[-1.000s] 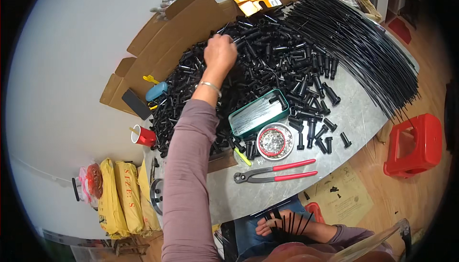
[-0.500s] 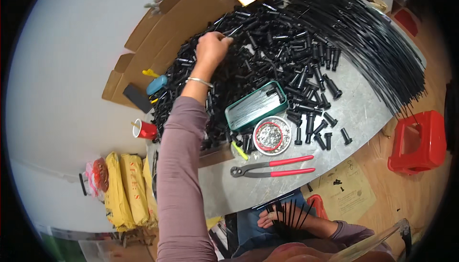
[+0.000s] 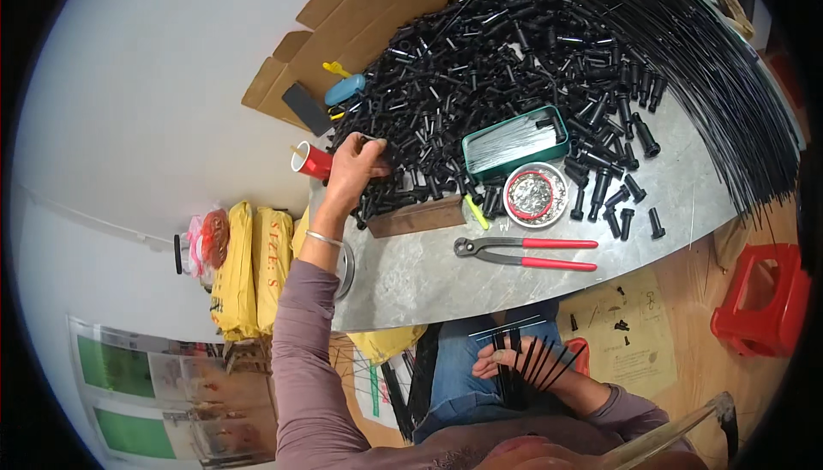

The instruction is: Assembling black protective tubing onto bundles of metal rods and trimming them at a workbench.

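Observation:
My left hand (image 3: 353,168) is at the left edge of a big pile of black plastic tube fittings (image 3: 480,75), close to the red cup. Its thumb and fingers are pinched together; what is between them, if anything, is too small to make out. Low over my lap, my right hand (image 3: 506,362) holds several thin black rods (image 3: 549,365), which fan out between its fingers. A few thin straight needles lie across near its fingertips.
On the metal table (image 3: 411,286) lie red-handled pliers (image 3: 531,253). A green tray of thin needles (image 3: 514,146), a bowl of small metal pieces (image 3: 536,194), a red cup (image 3: 317,162) and long black rods (image 3: 703,84) surround the work. A red stool (image 3: 759,298) stands at right.
My left hand has come back from the far part of the pile to its near left edge, beside the red cup. My right hand stays over my lap with the rods. The view has shifted.

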{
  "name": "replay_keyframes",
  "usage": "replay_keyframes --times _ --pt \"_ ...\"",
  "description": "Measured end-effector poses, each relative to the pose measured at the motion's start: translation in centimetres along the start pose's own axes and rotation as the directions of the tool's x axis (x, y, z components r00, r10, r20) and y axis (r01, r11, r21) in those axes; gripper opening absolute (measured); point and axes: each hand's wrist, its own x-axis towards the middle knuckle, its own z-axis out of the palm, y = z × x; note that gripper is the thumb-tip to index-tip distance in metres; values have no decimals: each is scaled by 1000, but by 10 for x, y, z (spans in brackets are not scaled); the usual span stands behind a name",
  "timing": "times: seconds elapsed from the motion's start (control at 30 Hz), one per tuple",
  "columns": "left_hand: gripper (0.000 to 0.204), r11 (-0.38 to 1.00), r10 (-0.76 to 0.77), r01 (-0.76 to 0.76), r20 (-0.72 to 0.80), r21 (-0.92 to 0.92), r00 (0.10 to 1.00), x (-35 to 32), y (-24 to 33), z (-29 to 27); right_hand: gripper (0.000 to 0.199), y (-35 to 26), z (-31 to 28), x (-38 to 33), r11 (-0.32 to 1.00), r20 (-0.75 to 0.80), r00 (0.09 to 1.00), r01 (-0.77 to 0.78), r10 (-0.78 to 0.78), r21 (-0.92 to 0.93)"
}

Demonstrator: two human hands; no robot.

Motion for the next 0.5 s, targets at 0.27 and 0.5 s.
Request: replay_keyframes --times 0.27,0.5 --pt "12 867 -218 263 152 -424 964 -22 -1 13 35 6 10 3 1000 22 1000 4 -5 29" --pt "34 864 135 -131 26 487 990 -35 -34 43 35 9 20 4 999 26 999 46 -47 27"
